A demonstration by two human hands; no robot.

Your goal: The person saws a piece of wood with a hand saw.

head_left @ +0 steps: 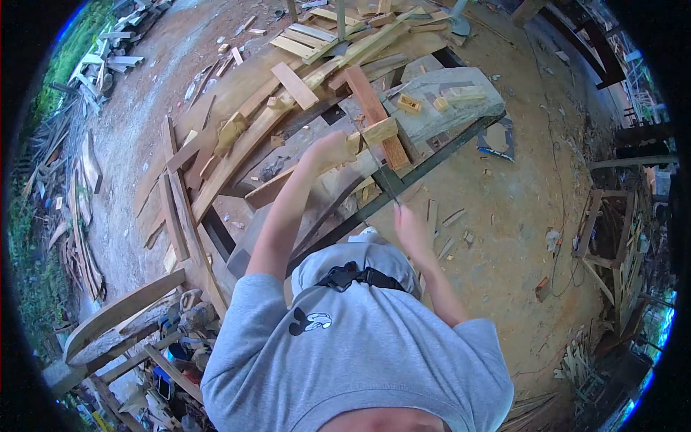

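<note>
The left hand (330, 150) has its fingers closed on a pale squared wooden block (378, 131) at the cluttered plank table (461, 108). The right hand (410, 227) grips a thin dark saw blade (383, 176), whose long axis runs up from that hand to the block.

A small pale wood block (378, 132) lies at the near edge of the bench (461, 108), against a reddish plank (374, 115), while a thin dark saw blade (381, 176) slants down from it.

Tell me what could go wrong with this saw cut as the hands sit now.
The left hand grips the small wood block right beside the saw blade; a slip could reach the fingers. The block overhangs the workbench edge, apparently unclamped, so it may twist. Scraps around the bench could cause tripping.
</note>
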